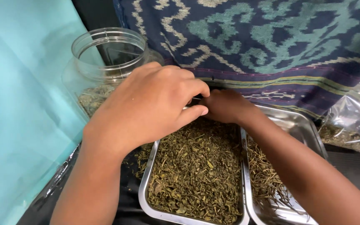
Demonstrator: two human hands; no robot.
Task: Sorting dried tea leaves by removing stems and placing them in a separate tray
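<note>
Right hand [226, 106] fingertips behind left hand [146, 106]

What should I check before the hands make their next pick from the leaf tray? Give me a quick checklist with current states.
1. Left tray filled with dried leaves: ok, a full bed.
2. Right tray has room: ok, thin stems cover only its near left part, bare metal beyond.
3. Both hands over the far end of the left tray: ok, left hand and right hand meet there.
4. Grip of either hand on a stem: cannot tell, fingertips are curled and hidden.
5. Clear jar open: ok, no lid, some leaves inside.
6. Spill: not ok, loose leaf bits lie on the dark surface left of the tray.
</note>
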